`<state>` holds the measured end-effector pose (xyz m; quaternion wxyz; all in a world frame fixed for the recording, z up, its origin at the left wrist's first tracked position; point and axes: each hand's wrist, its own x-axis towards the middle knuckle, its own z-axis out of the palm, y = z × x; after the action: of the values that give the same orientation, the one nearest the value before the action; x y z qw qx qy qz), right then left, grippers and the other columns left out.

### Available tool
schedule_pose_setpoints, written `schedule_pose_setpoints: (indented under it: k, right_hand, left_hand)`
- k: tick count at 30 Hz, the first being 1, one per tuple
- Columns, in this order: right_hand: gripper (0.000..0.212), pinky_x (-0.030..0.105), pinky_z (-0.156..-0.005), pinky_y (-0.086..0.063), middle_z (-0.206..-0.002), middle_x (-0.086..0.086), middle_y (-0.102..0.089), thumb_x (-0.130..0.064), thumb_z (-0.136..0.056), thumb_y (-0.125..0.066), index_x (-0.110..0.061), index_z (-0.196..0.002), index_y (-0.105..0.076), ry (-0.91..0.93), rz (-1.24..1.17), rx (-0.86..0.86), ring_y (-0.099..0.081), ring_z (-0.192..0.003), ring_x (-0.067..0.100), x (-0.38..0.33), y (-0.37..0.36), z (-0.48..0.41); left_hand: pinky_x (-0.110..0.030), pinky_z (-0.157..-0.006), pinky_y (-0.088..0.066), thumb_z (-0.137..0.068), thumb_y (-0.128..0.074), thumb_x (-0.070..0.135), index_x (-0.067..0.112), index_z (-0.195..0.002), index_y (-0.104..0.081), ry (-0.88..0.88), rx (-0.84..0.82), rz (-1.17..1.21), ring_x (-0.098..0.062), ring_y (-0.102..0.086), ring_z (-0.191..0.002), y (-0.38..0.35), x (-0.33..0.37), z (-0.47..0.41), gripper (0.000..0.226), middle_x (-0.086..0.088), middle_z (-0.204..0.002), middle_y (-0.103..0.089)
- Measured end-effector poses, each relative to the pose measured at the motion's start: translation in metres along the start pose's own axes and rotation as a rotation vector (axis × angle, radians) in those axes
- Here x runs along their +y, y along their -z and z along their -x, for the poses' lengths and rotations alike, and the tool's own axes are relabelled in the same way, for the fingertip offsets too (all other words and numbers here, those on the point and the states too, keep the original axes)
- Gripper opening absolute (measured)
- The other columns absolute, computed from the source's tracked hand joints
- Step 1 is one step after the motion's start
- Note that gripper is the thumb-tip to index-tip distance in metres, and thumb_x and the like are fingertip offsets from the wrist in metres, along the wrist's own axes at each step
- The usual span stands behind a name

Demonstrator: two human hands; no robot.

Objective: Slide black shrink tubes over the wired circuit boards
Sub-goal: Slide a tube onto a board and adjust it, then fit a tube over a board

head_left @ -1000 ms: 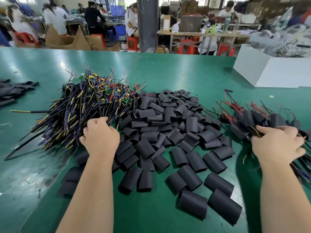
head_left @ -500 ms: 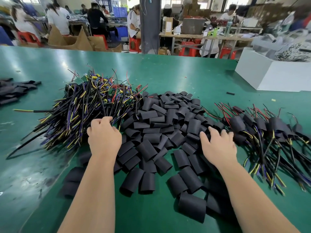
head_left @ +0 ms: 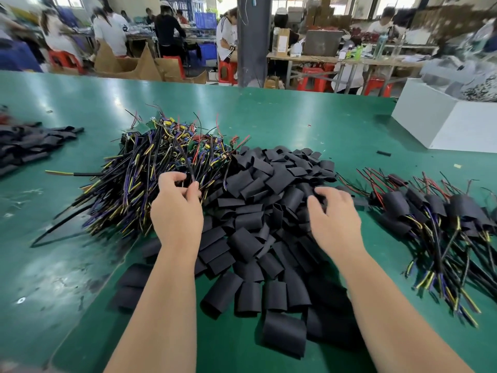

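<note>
Green table (head_left: 295,122) under everything. Shrink tube pile (head_left: 258,211) is dead centre, between my two hands and running back along my forearms. Wired board heap (head_left: 139,173) lies left of the tubes, touching them. Sleeved boards (head_left: 435,219) lie to the right, just beside the tubes. My left hand (head_left: 176,211) is at the near edge of the wired heap, thumb and fingers pinching one black wire (head_left: 185,164) that rises out of it. My right hand (head_left: 334,216) is on the tube pile, fingers bent down into the tubes; can't tell if it holds one.
</note>
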<state>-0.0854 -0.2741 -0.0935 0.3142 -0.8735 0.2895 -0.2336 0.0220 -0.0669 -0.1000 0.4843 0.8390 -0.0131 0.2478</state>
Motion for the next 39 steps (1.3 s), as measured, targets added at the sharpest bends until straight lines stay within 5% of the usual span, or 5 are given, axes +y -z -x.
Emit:
schedule_pose_setpoints:
  k: [10, 15, 19, 33, 39]
  right_hand:
    - [0.023, 0.028, -0.076, -0.050, -0.084, -0.005, -0.072, -0.005, -0.090, -0.053, -0.021, -0.088, -0.070, -0.119, -0.577, -0.012, -0.065, -0.082, 0.009, -0.007, 0.033, 0.019]
    - [0.041, 0.030, -0.063, -0.059, -0.102, 0.016, -0.073, -0.041, -0.099, -0.042, -0.006, -0.115, -0.057, -0.412, -1.288, -0.648, -0.072, -0.077, 0.026, -0.049, 0.021, 0.018]
    - [0.029, 0.022, -0.057, -0.055, -0.100, 0.007, -0.074, -0.033, -0.098, -0.045, -0.011, -0.111, -0.060, -0.311, -1.409, -0.572, -0.070, -0.069, 0.014, -0.055, 0.017, 0.013]
    - [0.082, 0.022, -0.049, -0.051, -0.083, 0.014, -0.065, -0.014, -0.035, -0.094, 0.008, -0.109, -0.067, -0.585, -1.433, -0.933, -0.060, -0.059, 0.016, -0.004, 0.051, 0.023]
    - [0.036, 0.020, -0.051, -0.052, -0.084, 0.015, -0.066, -0.021, -0.064, -0.074, -0.002, -0.094, -0.070, -0.560, -1.645, -0.481, -0.063, -0.063, 0.018, 0.003, 0.051, 0.022]
  left_hand:
    - [-0.013, -0.052, -0.041, -0.092, -0.055, 0.006, 0.017, -0.082, -0.078, 0.308, -0.487, 1.107, -0.004, -0.049, -0.051, 0.009, 0.025, -0.013, 0.027, 0.005, -0.057, -0.061]
    - [-0.015, -0.050, -0.041, -0.074, -0.058, 0.005, 0.019, -0.075, -0.078, 0.042, -1.078, 0.907, -0.008, -0.050, -0.046, 0.015, 0.033, 0.012, 0.024, -0.004, -0.056, -0.062]
    - [-0.015, -0.047, -0.041, -0.070, -0.064, 0.022, 0.021, -0.081, -0.077, -0.078, -1.385, 0.684, -0.008, -0.052, -0.048, 0.018, 0.031, 0.017, 0.017, -0.004, -0.058, -0.064]
    - [-0.035, -0.061, -0.024, -0.072, -0.056, 0.016, 0.019, -0.079, -0.077, -0.038, -1.301, 0.990, -0.006, -0.045, -0.045, 0.020, 0.024, 0.010, 0.022, 0.007, -0.046, -0.055]
    - [-0.036, -0.060, -0.017, -0.062, -0.057, 0.015, 0.016, -0.069, -0.075, -0.035, -1.311, 0.947, -0.007, -0.041, -0.040, 0.022, 0.022, 0.007, 0.020, 0.003, -0.047, -0.056]
